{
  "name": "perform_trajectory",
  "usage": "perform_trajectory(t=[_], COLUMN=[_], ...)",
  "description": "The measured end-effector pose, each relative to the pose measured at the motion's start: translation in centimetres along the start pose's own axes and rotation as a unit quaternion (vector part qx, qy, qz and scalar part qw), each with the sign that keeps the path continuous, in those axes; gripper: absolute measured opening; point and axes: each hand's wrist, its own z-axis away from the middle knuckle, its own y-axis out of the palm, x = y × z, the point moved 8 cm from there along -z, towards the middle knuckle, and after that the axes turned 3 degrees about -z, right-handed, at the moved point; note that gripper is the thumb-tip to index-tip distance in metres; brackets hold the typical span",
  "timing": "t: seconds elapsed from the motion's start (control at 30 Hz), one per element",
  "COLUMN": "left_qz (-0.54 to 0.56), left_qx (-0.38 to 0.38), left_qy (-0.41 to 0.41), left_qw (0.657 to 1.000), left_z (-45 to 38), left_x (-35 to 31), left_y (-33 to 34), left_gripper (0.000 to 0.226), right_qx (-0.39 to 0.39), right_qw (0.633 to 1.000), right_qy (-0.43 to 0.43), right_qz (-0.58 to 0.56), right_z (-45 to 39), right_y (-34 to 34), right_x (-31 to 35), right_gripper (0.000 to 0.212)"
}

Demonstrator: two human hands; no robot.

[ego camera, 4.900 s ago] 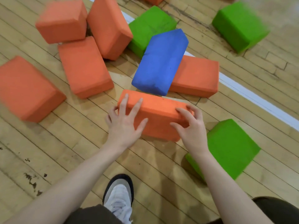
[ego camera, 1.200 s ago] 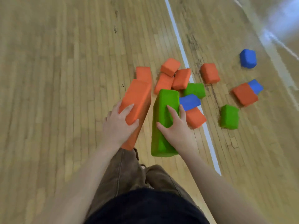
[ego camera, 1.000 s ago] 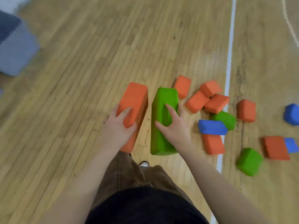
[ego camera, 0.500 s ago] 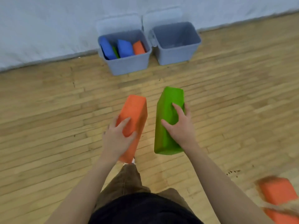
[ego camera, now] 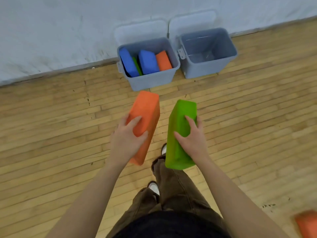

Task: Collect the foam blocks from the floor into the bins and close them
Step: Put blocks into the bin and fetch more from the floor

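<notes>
Carrying one rectangular foam block per hand saves me a trip: my left hand point(ego camera: 127, 140) wraps its thumb and fingers round the orange foam block point(ego camera: 145, 124), my right hand point(ego camera: 192, 137) clamps the green foam block point(ego camera: 180, 134) the same way, both held long-end forward and apart so they don't rub. Ahead, two grey plastic bins stand side by side against the white wall point(ego camera: 51, 31), lids tipped back. The left bin point(ego camera: 151, 81) already holds blue, green and orange blocks on edge; the right bin point(ego camera: 205, 69) looks empty. Another orange block point(ego camera: 307, 224) lies on the wooden floor point(ego camera: 51, 134), behind me.
</notes>
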Motion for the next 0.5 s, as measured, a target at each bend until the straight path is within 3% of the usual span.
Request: perform_trajectory(t=[0.27,0.5], left_qz=[-0.023,-0.003], left_qx=[0.003,-0.034], left_qy=[0.033,0.005], left_qw=[0.999,0.999], left_z=[-18.6,-31.5], left_x=[-4.0,-3.5], left_y=[-1.4,-6.2], left_gripper=[0.053,0.055], right_qx=[-0.008,0.021], right_qw=[0.999,0.999], right_qy=[0.041,-0.037], right_qz=[-0.012,0.002], right_z=[-16.6,-30.1], right_y=[0.7,0.9], right_x=[4.8,16.4], right_gripper=[0.075,0.076])
